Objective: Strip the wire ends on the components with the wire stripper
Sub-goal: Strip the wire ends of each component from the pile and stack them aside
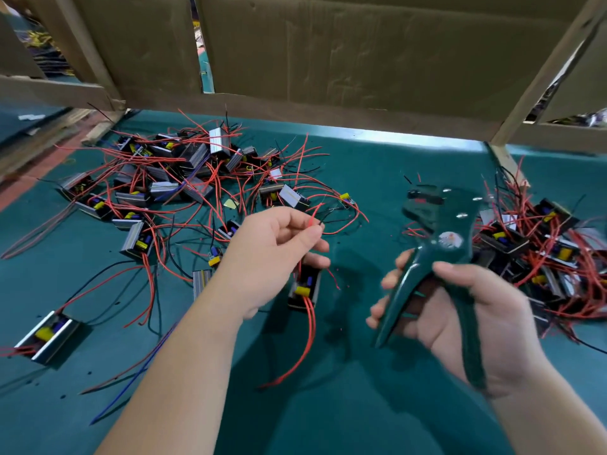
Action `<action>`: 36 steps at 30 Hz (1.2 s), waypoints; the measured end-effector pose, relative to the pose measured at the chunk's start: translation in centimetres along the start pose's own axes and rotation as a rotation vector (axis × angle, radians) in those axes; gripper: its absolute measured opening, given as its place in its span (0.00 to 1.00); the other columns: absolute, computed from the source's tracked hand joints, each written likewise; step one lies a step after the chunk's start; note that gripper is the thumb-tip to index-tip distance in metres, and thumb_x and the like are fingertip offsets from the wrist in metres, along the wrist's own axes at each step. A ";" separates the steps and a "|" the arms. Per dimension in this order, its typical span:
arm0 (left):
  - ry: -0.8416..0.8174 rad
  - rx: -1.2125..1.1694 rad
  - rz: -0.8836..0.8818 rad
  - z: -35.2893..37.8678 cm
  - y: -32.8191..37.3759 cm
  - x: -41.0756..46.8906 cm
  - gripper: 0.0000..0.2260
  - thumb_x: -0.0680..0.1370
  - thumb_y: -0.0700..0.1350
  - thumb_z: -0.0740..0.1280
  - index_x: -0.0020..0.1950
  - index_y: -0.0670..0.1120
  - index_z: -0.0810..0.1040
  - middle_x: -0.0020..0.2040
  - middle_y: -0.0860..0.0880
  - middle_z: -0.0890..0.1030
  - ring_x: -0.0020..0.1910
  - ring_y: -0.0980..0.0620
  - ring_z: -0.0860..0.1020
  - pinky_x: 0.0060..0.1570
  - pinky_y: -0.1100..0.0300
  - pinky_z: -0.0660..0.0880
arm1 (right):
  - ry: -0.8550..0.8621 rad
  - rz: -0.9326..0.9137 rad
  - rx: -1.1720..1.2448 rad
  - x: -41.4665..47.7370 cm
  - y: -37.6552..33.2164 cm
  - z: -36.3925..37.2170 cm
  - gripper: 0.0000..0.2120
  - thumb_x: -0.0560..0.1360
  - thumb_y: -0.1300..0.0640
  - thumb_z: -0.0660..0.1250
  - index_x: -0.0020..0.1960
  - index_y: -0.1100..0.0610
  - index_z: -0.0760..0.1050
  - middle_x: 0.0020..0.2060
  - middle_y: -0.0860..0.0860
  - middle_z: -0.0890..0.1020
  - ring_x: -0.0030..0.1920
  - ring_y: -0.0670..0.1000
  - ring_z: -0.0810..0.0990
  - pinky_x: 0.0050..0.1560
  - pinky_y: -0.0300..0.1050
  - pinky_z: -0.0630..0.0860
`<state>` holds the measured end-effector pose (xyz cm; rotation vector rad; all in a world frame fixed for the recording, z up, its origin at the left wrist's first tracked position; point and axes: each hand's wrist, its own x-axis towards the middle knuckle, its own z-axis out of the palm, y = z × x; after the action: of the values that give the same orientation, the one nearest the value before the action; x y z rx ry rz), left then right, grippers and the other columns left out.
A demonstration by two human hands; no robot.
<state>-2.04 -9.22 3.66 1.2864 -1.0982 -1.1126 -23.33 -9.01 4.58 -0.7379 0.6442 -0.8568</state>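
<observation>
- The left hand (276, 247) pinches a red wire (314, 214) between thumb and forefinger, close to its free end. The short tip projects up and to the right, past the fingertips.
- The component (305, 287) belonging to this wire hangs just below the same hand, with more red leads trailing down toward the green table (361, 405).
- The right hand (476, 313) grips the wire stripper (440, 244), fingers curled round one handle and thumb over the top. The handles stand spread apart.
- The long axis of the stripper runs from the palm up and slightly left to its head. The head lies to the right of the wire tip, at about the same height, with a clear gap between them.
- Judgement: the coming move is to close that gap sideways and feed the tip into the head. Either hand is equally placed to do so.
- Unprocessed and processed stock cannot be told apart: one pile (184, 178) lies far left, another pile (542, 251) right.
- No brand or lettering is legible; the marks on the stripper head and pivot are blurred.
</observation>
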 end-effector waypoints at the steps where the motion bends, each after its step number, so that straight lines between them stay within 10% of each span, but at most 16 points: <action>1: -0.008 -0.059 -0.012 0.4 0.0 -0.1 0.04 0.79 0.37 0.64 0.45 0.43 0.76 0.34 0.49 0.84 0.32 0.51 0.83 0.34 0.66 0.77 | -0.038 0.015 -0.023 -0.1 0.4 0.4 0.28 0.50 0.50 0.81 0.46 0.62 0.81 0.42 0.65 0.79 0.35 0.64 0.80 0.40 0.65 0.78; 7: 0.018 -0.312 -0.027 1.9 0.0 -0.3 0.03 0.81 0.35 0.61 0.49 0.40 0.73 0.35 0.44 0.81 0.24 0.52 0.76 0.20 0.64 0.69 | -0.309 0.197 -0.120 -0.4 2.5 2.4 0.33 0.57 0.50 0.79 0.58 0.63 0.78 0.39 0.69 0.76 0.37 0.64 0.80 0.43 0.61 0.77; 23: 0.053 -0.510 0.243 -0.4 1.0 0.5 0.12 0.80 0.47 0.59 0.40 0.49 0.78 0.44 0.43 0.85 0.44 0.45 0.84 0.46 0.57 0.80 | -0.146 -0.067 0.056 -0.1 1.2 1.6 0.36 0.56 0.54 0.80 0.61 0.66 0.76 0.55 0.62 0.79 0.38 0.66 0.80 0.41 0.64 0.76; 30: 0.332 0.490 0.291 0.1 -0.8 0.3 0.08 0.73 0.50 0.70 0.38 0.51 0.75 0.33 0.55 0.80 0.32 0.58 0.77 0.35 0.66 0.73 | -0.118 -0.027 0.027 0.0 1.9 1.5 0.38 0.55 0.54 0.80 0.61 0.67 0.76 0.57 0.65 0.78 0.38 0.69 0.79 0.41 0.67 0.76; 36: 0.131 1.102 0.047 0.0 -0.7 -0.5 0.20 0.62 0.69 0.70 0.36 0.54 0.73 0.33 0.57 0.78 0.37 0.57 0.77 0.36 0.58 0.72 | -0.123 -0.022 0.020 0.1 2.1 1.3 0.36 0.55 0.53 0.79 0.60 0.65 0.77 0.59 0.64 0.78 0.38 0.69 0.80 0.41 0.66 0.76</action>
<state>-2.14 -8.69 2.98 2.0987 -1.7086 -0.3062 -21.37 -7.77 3.69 -0.7743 0.5180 -0.8305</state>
